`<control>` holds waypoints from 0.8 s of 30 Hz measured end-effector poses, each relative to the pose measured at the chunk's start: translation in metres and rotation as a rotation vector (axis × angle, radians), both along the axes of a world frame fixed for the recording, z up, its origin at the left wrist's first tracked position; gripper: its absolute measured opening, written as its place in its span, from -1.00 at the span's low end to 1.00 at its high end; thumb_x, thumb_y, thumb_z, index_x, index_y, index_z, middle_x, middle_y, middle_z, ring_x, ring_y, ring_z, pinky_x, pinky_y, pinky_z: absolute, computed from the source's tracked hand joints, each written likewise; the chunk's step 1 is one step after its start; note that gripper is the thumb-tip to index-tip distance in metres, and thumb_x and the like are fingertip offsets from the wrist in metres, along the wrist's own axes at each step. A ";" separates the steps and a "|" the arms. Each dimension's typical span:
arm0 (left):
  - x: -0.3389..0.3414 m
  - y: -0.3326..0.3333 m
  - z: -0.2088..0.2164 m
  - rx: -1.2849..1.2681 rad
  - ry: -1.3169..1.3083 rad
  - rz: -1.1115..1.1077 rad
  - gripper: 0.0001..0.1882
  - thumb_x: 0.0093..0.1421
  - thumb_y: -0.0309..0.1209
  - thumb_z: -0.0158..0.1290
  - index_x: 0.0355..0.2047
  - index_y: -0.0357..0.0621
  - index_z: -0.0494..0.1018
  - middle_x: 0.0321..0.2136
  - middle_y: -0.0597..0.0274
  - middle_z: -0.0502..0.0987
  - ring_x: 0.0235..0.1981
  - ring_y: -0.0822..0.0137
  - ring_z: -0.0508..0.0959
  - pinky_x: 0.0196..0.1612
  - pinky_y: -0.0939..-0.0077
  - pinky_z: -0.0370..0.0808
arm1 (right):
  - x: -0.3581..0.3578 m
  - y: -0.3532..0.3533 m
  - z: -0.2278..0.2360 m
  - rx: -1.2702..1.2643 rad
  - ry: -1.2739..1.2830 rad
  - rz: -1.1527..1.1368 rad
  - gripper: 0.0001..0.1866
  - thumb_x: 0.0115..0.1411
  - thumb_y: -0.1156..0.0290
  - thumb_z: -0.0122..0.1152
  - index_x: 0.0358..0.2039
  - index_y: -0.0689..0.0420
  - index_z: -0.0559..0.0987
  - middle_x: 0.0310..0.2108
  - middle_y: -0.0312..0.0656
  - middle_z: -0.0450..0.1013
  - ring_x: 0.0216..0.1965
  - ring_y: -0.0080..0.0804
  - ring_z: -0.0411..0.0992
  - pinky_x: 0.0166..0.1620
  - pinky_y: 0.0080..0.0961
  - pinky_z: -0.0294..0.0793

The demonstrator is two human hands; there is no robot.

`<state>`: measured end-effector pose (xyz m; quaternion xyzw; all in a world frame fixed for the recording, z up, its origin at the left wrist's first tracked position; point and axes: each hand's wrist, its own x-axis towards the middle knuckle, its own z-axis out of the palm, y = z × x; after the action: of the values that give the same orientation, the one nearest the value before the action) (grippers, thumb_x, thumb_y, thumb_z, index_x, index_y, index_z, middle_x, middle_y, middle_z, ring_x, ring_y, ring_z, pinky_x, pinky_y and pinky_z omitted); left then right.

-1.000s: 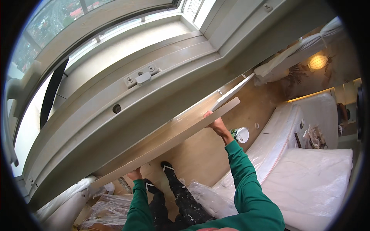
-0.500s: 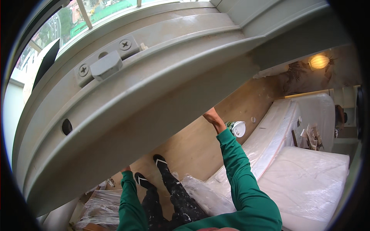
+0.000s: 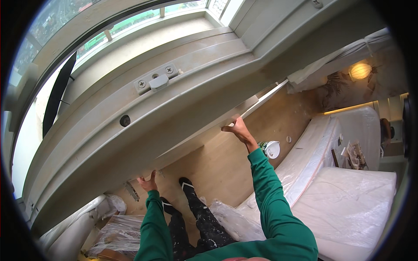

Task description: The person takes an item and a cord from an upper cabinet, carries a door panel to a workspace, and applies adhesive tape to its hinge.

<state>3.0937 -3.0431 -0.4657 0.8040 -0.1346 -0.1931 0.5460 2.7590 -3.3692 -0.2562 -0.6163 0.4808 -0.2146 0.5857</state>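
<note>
Board (image 3: 243,107) now mostly behind window frame's (image 3: 187,93) lower edge, unlike 1 second ago; left hand (image 3: 147,182) and right hand (image 3: 237,129), partly covered 0.5 seconds ago, show spread thumbs.

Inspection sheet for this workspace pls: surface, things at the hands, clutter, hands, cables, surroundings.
Surface: wood-toned floor, small pale ring on it.
Things at the hands: long pale board below the window frame, partly hidden by it.
Clutter: white-lidded tub on the floor; crumpled clear plastic beside the legs; plastic-wrapped bundle at lower left.
Hands: left hand and right hand at the board, thumbs spread from fingers; grip can't be told.
Cables: nothing seen.
Surroundings: plastic-covered furniture at right; lit yellow lamp at upper right.
</note>
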 end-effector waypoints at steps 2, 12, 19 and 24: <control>0.002 0.004 0.002 0.013 0.006 -0.012 -0.12 -0.20 -0.22 0.53 0.04 -0.31 0.29 -0.04 -0.03 0.44 0.00 0.10 0.45 0.18 0.25 0.35 | 0.004 0.001 0.006 0.037 -0.036 -0.018 -0.33 -0.13 0.44 0.49 0.05 0.21 0.44 -0.08 -0.18 0.50 -0.01 -0.34 0.43 0.09 -0.38 0.40; -0.060 0.208 0.005 0.674 0.170 -0.010 0.25 -0.23 0.08 0.46 0.32 -0.30 0.06 0.18 -0.26 0.30 0.20 -0.05 0.35 0.19 0.17 0.34 | -0.040 0.083 -0.044 0.097 0.189 -0.638 -0.02 -0.06 0.13 0.57 0.28 0.21 0.22 0.20 0.10 0.27 0.21 -0.14 0.28 0.19 -0.24 0.32; -0.091 0.388 0.145 0.594 0.601 0.079 -0.49 0.13 0.07 0.21 -0.41 -0.23 0.65 -0.49 0.19 0.64 -0.46 0.32 0.58 -0.25 0.38 0.53 | -0.071 0.296 -0.103 0.800 0.586 -0.223 -0.29 0.13 0.06 0.33 0.17 0.18 0.31 -0.05 0.03 0.34 -0.26 -0.14 0.38 -0.41 -0.23 0.40; -0.098 0.484 0.198 0.326 0.665 0.111 -0.58 0.19 -0.02 0.16 -0.47 -0.15 0.67 -0.51 0.26 0.65 -0.48 0.43 0.57 -0.26 0.47 0.52 | 0.015 0.385 -0.118 0.504 0.686 0.257 -0.22 0.15 0.06 0.30 0.25 0.22 0.23 -0.06 0.01 0.40 -0.20 -0.19 0.44 -0.30 -0.28 0.46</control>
<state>2.9961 -2.5595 -0.2679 0.7797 0.1266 -0.4328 0.4345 2.7735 -2.9843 -0.3738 -0.5443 0.6043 0.2009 0.5461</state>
